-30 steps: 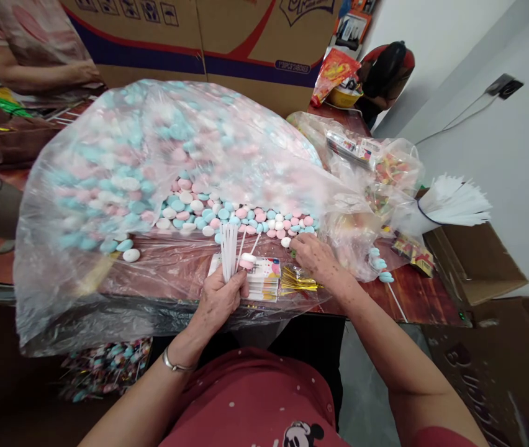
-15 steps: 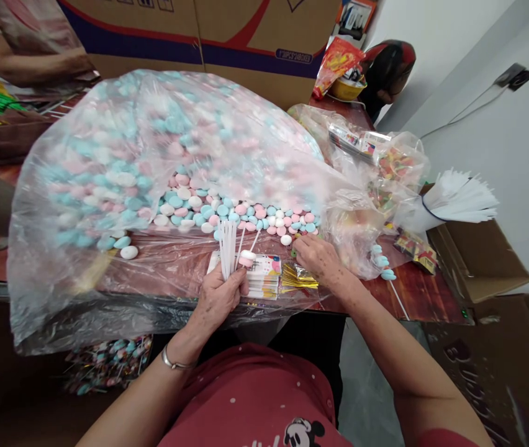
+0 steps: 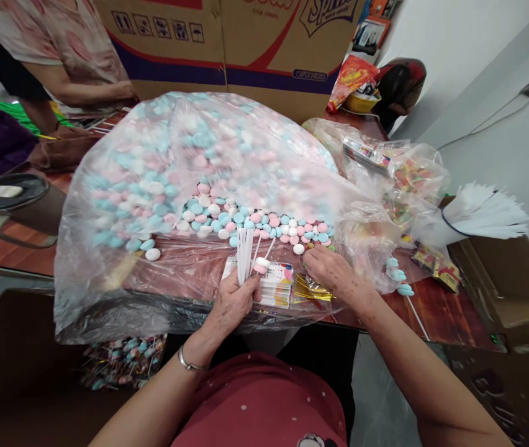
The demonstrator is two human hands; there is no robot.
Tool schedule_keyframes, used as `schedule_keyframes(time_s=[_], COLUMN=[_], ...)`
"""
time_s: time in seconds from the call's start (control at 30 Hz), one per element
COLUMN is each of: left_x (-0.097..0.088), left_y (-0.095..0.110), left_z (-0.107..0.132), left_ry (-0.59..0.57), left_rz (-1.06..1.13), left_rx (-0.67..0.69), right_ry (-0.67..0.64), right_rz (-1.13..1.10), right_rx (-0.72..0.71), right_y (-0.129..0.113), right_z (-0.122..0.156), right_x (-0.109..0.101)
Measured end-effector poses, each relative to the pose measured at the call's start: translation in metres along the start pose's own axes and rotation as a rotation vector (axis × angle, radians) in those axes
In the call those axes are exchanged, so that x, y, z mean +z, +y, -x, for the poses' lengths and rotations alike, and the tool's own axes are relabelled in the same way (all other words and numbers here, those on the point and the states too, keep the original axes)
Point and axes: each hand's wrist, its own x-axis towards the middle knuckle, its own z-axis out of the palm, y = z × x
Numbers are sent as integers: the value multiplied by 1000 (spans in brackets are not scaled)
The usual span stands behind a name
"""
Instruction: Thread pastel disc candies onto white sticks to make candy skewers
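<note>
two bare hands are at the near side of the worktop (image 3: 446,316), hemmed in by a huge clear plastic bag (image 3: 82,285) whose slack film spreads around them. the left hand (image 3: 236,298) is closed around a bunch of white sticks (image 3: 244,257), with a pink-and-white sweet (image 3: 261,266) just above its thumb. the right hand (image 3: 332,270) is curled, fingers down near small green pieces (image 3: 332,248); i cannot tell whether it grips anything. loose pink, blue and white sweets (image 3: 255,218) show at the bag's opening, just beyond both hands. between the hands lie a stack of printed cards (image 3: 279,292) and gold ties (image 3: 311,287). crumpled bags (image 3: 413,177) crowd the right, near a stick of blue sweets (image 3: 403,287) and an open carton (image 3: 501,285). a lidded mug (image 3: 27,214) stands left; a big cardboard box (image 3: 176,56) blocks the far side, beside a co-worker's arm (image 3: 87,93).
</note>
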Motion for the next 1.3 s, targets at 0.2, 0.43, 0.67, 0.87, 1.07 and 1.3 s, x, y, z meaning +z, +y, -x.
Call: schedule_keyframes(time_s=[0.2,0.43,0.67,0.87,1.07,1.3], left_x=[-3,-7,-8,-5,-4,-9], left_y=[-4,-5,-5,5,8,-2], left_z=[-2,-2,-3,0,0,-2], left_ry=[-21,-104,-173,-161,-141,-149], left_rz=[-45,-150,-187,-275,-302,-249], left_rx=[13,26,49,63,48,70], right_ry=[-6,358,365,343,454,438], right_rz=[-83,-1105,-1751,-1817,-1326,-773], right_rx=[127,487,576,559,420,187], right_y=[0,-3,-15,-20,-20,-44], right_z=[-6,-20,-37,-38,-32,-24], right_x=[0,-8,-14,-10,-9,2])
